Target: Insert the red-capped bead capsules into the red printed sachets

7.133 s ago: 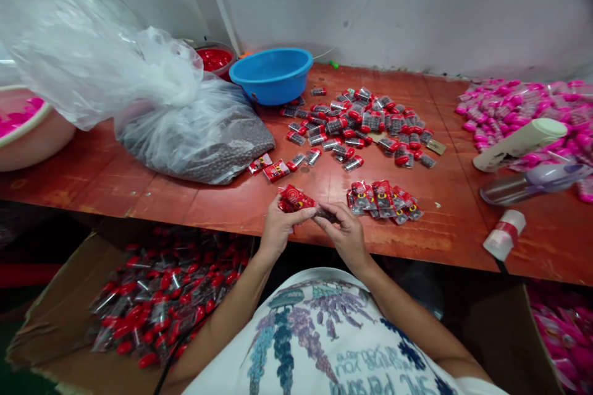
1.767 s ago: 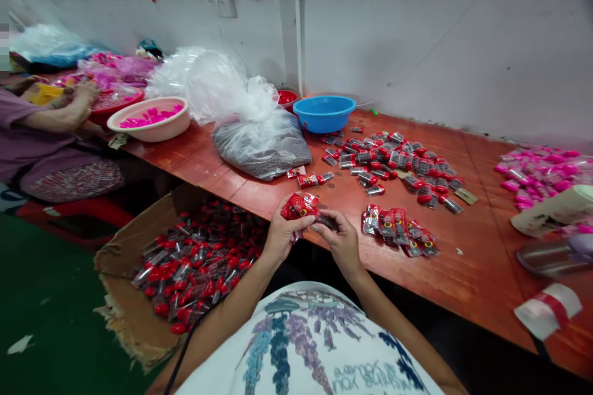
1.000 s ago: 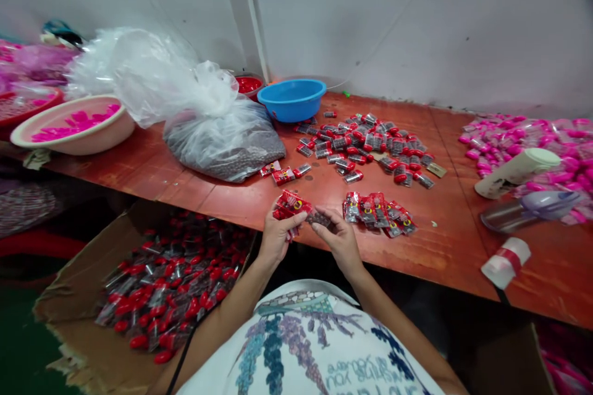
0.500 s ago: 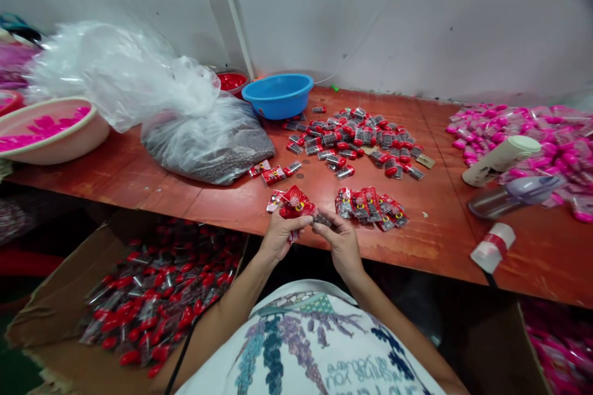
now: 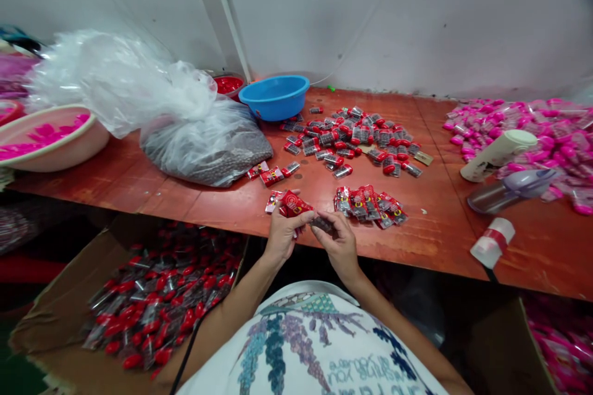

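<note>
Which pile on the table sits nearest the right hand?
The small pile of red-printed packets, just beyond the right hand; the red-capped pile lies farther back, the pink pile far right.

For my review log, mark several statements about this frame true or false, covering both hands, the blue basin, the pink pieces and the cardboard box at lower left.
1. The left hand holds a red packet. True.
2. The right hand rests on the plastic bag. False: its fingers are on a dark item beside the packet.
3. A blue basin stands on the table. True.
4. Pink pieces are piled toward the table's right side. True.
5. The cardboard box at lower left holds pink pieces. False: the ones showing in it are red-capped.
</note>
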`<action>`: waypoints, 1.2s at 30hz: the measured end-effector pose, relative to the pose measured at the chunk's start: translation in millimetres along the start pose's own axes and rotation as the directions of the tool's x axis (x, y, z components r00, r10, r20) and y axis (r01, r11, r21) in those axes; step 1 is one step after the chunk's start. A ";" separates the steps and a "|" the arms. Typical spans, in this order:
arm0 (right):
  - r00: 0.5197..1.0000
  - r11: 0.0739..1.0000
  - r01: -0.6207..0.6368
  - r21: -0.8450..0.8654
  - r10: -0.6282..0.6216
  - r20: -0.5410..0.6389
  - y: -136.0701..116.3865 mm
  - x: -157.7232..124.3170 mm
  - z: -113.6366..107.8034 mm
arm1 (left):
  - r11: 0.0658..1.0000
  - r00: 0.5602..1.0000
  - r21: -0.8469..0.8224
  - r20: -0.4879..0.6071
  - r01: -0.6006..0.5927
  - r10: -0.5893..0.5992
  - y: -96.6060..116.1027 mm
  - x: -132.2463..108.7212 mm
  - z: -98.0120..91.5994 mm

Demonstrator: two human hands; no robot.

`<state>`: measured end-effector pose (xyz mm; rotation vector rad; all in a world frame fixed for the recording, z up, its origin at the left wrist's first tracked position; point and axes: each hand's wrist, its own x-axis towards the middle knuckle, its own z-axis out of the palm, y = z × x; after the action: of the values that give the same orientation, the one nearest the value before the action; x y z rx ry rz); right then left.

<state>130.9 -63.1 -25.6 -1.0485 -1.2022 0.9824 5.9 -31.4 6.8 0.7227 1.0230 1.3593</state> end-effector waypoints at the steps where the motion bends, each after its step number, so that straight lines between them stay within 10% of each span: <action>1: 1.000 1.000 -0.005 0.009 0.005 0.006 -0.2 0.3 0.2 | 1.000 1.000 0.003 0.007 0.001 -0.001 0.3 -0.1 -0.7; 9: 0.961 0.897 -0.277 0.345 0.258 0.101 3.2 4.8 3.4 | 0.993 0.987 0.052 0.112 0.109 -0.115 4.6 -2.3 -3.3; 21: 0.978 0.959 -0.207 0.192 0.200 0.058 21.5 7.4 -9.8 | 0.990 0.994 0.089 -0.031 0.110 -0.108 -4.0 6.3 -2.1; 36: 0.985 0.976 -0.166 -0.144 0.158 -0.068 40.9 6.1 -54.1 | 0.955 0.951 0.156 0.138 0.254 -0.275 -49.6 18.7 19.3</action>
<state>184.0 -52.8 -67.1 -1.3011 -1.1713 0.9928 43.2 -16.0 -32.7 0.7521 1.0516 0.9916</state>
